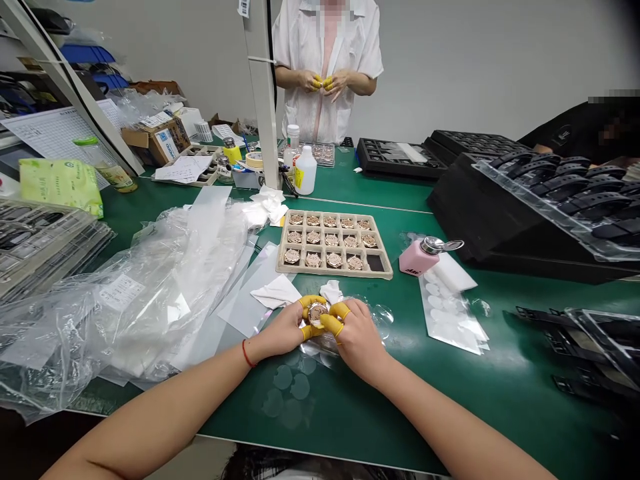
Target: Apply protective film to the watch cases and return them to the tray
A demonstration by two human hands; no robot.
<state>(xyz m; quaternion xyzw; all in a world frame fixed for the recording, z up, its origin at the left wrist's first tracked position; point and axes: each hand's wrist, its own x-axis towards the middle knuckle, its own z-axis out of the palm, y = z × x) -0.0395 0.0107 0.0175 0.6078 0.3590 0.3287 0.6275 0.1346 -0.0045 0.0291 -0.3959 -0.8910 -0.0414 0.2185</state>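
My left hand (287, 328) grips a round gold-toned watch case (318, 312) by its rim, with yellow finger cots on the fingertips. My right hand (357, 333), also in yellow finger cots, is closed with its fingertips pressed against the lower right of the case. A small pale bit shows under those fingertips, too small to name. Just beyond my hands lies a beige compartment tray (334, 272) of similar watch cases; its front right compartment holds none. White wipes (277, 292) lie by my left hand, and clear round films (287, 387) lie on the table below.
Plastic bags (125, 300) heap at left. A pink dispenser bottle (419, 257) and a sheet of round stickers (445, 313) stand right of the tray. Black watch straps (575, 190) rest on a black foam block (475, 213). Across the green table (450, 407) stands a person (327, 60).
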